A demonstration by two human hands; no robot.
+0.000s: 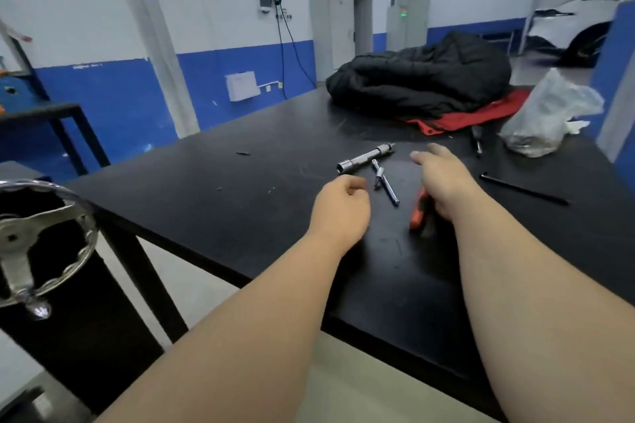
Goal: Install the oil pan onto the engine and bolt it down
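Forearms reach out over a black bench (240, 189) in the head view, both hands near its middle. The left hand (340, 206) hangs just above the top with its fingers (355, 184) curled in toward the palm, and nothing shows between them. The right hand (443, 182) is stretched forward, its fingers (436, 149) straight and slightly apart, gripping nothing. The heel of that hand sits over an orange-handled tool (417, 213) (blurred, so contact cannot be told).

Between the two hands lie a long chrome socket (364, 159) and, just beside it, a slimmer extension bar (386, 187), both flat on the bench and apart from either hand. A thin black rod (522, 189) lies to the right.

Farther back on the bench a black padded jacket (419, 79) is heaped on a red cloth (474, 113), with a crumpled clear plastic bag (546, 113) near the right edge. A chrome handwheel (34, 240) stands at the left, off the bench. The oil pan is not in this view.
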